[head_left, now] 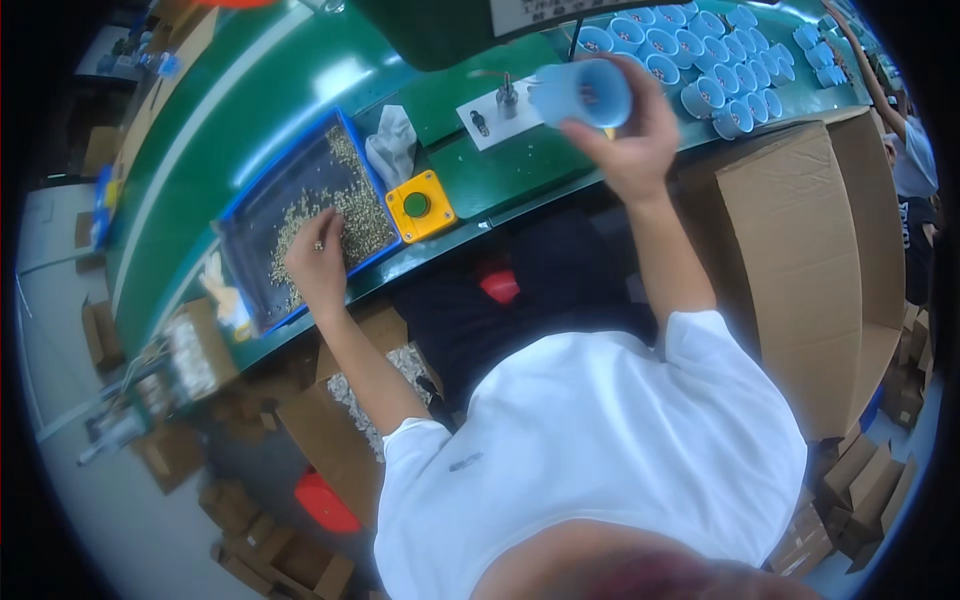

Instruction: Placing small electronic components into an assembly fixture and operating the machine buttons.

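Observation:
Over a blue-rimmed tray (228, 212) at the left of the bench, my left hand (318, 265) has its fingers pinched together. A small metal part shows at the fingertips, of the same kind as the heap of small brass-coloured parts (372, 222) strewn across the tray. My right hand (645, 145) grips a light blue plastic cup (560, 92), tilted so its mouth faces right. A few small reddish-brown things show inside the cup. Just left of the cup, a small metal fixture (507, 97) stands on a white plate (478, 132) on the green bench.
Many blue cups (720, 75) stand in rows at the back right. A yellow box with a green button (415, 205) sits beside the tray, near a crumpled white bag (392, 145). A large open cardboard box (790, 250) stands at the right. Dark machine housing (430, 30) hangs overhead.

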`<control>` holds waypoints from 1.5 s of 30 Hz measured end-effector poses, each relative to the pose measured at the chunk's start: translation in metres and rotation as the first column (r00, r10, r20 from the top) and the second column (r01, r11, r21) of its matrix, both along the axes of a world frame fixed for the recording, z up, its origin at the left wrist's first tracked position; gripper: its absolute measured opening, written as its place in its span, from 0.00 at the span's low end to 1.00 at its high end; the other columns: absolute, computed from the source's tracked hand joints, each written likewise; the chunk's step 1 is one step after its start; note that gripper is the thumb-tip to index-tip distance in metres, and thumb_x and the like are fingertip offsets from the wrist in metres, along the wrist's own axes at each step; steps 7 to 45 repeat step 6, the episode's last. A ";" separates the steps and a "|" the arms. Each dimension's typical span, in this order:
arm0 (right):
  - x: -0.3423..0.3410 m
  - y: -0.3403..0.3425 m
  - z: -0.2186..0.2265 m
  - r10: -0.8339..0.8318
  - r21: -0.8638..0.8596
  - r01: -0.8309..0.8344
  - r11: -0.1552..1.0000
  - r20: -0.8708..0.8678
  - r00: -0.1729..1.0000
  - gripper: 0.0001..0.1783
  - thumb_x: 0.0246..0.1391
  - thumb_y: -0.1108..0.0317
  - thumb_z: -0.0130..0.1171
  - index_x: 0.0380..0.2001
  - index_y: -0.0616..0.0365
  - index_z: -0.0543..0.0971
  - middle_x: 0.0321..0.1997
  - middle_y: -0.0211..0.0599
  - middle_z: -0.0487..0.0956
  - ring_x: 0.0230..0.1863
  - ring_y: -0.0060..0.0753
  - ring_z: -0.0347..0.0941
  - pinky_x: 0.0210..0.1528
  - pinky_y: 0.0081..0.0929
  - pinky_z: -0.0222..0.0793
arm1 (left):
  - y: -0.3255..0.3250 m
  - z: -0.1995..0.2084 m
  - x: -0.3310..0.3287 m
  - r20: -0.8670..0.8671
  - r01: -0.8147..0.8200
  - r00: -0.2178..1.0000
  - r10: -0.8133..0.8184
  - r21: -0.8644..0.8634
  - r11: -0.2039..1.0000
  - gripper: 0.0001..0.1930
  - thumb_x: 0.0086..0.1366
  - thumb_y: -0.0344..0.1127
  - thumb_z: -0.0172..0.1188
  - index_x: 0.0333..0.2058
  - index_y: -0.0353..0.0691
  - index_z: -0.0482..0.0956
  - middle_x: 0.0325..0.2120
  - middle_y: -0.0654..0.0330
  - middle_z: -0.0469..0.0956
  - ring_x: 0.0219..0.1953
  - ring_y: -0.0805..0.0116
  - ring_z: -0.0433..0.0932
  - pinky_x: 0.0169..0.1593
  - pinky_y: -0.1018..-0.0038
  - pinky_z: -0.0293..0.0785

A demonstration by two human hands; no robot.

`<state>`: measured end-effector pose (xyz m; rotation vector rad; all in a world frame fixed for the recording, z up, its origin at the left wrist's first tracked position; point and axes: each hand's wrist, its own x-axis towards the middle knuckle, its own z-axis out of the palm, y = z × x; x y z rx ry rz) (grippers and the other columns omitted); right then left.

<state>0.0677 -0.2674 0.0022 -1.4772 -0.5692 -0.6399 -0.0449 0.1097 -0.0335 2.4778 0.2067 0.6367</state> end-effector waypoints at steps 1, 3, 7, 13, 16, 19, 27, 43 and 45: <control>0.001 0.004 0.002 0.035 -0.146 -0.030 0.989 0.031 0.999 0.43 0.43 0.74 0.82 0.63 0.65 0.73 0.59 0.42 0.81 0.58 0.39 0.78 0.62 0.34 0.73 | -0.001 0.000 0.002 0.001 -0.020 1.000 0.020 -0.011 1.000 0.08 0.63 0.29 0.70 0.40 0.34 0.87 0.35 0.51 0.87 0.33 0.61 0.86 0.41 0.70 0.79; 0.003 0.016 0.007 -0.005 -0.207 0.015 0.978 0.051 0.999 0.43 0.43 0.74 0.82 0.63 0.64 0.73 0.59 0.42 0.81 0.58 0.39 0.78 0.62 0.34 0.73 | -0.002 -0.001 0.003 0.000 -0.035 0.999 0.035 -0.021 0.999 0.08 0.63 0.30 0.70 0.40 0.35 0.88 0.35 0.51 0.87 0.34 0.61 0.86 0.41 0.70 0.79; 0.009 0.024 0.009 -0.059 -0.322 0.079 0.943 0.071 0.996 0.43 0.45 0.72 0.81 0.65 0.61 0.72 0.62 0.41 0.80 0.62 0.40 0.76 0.65 0.34 0.72 | 0.001 -0.004 0.001 -0.101 -0.116 0.988 0.115 -0.004 0.993 0.11 0.62 0.33 0.72 0.43 0.38 0.89 0.38 0.48 0.87 0.41 0.62 0.88 0.45 0.73 0.79; 0.009 0.024 0.009 -0.059 -0.322 0.079 0.943 0.071 0.996 0.43 0.45 0.72 0.81 0.65 0.61 0.72 0.62 0.41 0.80 0.62 0.40 0.76 0.65 0.34 0.72 | 0.001 -0.004 0.001 -0.101 -0.116 0.988 0.115 -0.004 0.993 0.11 0.62 0.33 0.72 0.43 0.38 0.89 0.38 0.48 0.87 0.41 0.62 0.88 0.45 0.73 0.79; 0.009 0.024 0.009 -0.059 -0.322 0.079 0.943 0.071 0.996 0.43 0.45 0.72 0.81 0.65 0.61 0.72 0.62 0.41 0.80 0.62 0.40 0.76 0.65 0.34 0.72 | 0.001 -0.004 0.001 -0.101 -0.116 0.988 0.115 -0.004 0.993 0.11 0.62 0.33 0.72 0.43 0.38 0.89 0.38 0.48 0.87 0.41 0.62 0.88 0.45 0.73 0.79; 0.009 0.024 0.009 -0.059 -0.322 0.079 0.943 0.071 0.996 0.43 0.45 0.72 0.81 0.65 0.61 0.72 0.62 0.41 0.80 0.62 0.40 0.76 0.65 0.34 0.72 | 0.001 -0.004 0.001 -0.101 -0.116 0.988 0.115 -0.004 0.993 0.11 0.62 0.33 0.72 0.43 0.38 0.89 0.38 0.48 0.87 0.41 0.62 0.88 0.45 0.73 0.79; 0.009 0.024 0.009 -0.059 -0.322 0.079 0.943 0.071 0.996 0.43 0.45 0.72 0.81 0.65 0.61 0.72 0.62 0.41 0.80 0.62 0.40 0.76 0.65 0.34 0.72 | 0.001 -0.004 0.001 -0.101 -0.116 0.988 0.115 -0.004 0.993 0.11 0.62 0.33 0.72 0.43 0.38 0.89 0.38 0.48 0.87 0.41 0.62 0.88 0.45 0.73 0.79; 0.009 0.024 0.009 -0.059 -0.322 0.079 0.943 0.071 0.996 0.43 0.45 0.72 0.81 0.65 0.61 0.72 0.62 0.41 0.80 0.62 0.40 0.76 0.65 0.34 0.72 | 0.001 -0.004 0.001 -0.101 -0.116 0.988 0.115 -0.004 0.993 0.11 0.62 0.33 0.72 0.43 0.38 0.89 0.38 0.48 0.87 0.41 0.62 0.88 0.45 0.73 0.79; 0.009 0.024 0.009 -0.059 -0.322 0.079 0.943 0.071 0.996 0.43 0.45 0.72 0.81 0.65 0.61 0.72 0.62 0.41 0.80 0.62 0.40 0.76 0.65 0.34 0.72 | 0.001 -0.004 0.001 -0.101 -0.116 0.988 0.115 -0.004 0.993 0.11 0.62 0.33 0.72 0.43 0.38 0.89 0.38 0.48 0.87 0.41 0.62 0.88 0.45 0.73 0.79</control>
